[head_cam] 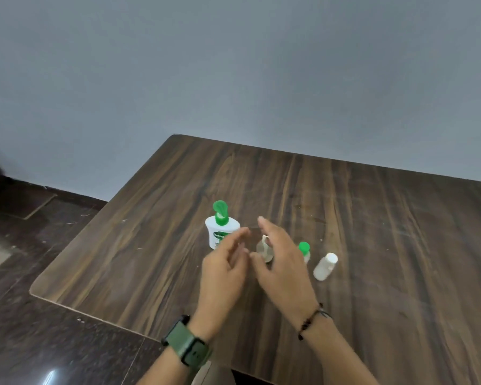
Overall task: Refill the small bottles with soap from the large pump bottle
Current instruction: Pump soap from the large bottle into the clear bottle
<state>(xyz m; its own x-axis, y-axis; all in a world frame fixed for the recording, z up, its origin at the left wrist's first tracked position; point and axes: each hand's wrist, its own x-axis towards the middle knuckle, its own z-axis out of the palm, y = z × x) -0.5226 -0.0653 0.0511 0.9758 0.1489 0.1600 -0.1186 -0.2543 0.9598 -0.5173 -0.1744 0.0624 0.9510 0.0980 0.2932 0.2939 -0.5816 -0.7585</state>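
Note:
A large white pump bottle (220, 228) with a green pump head stands on the dark wooden table (372, 218). My left hand (225, 266), fingers apart, hovers just in front of it and holds nothing. My right hand (281, 259) is also spread, held over a small clear bottle (263, 248) that shows between the two hands. Whether either hand touches that bottle I cannot tell. A small bottle with a green cap (304, 250) peeks out behind my right hand. Further right stands a small white-capped bottle (325, 266), well apart from both hands.
The table's left edge (100, 218) drops to a dark stone floor (39, 329). A plain grey wall (233, 65) rises behind the table. I wear a green watch (188, 343) on the left wrist and a beaded bracelet (311, 320) on the right.

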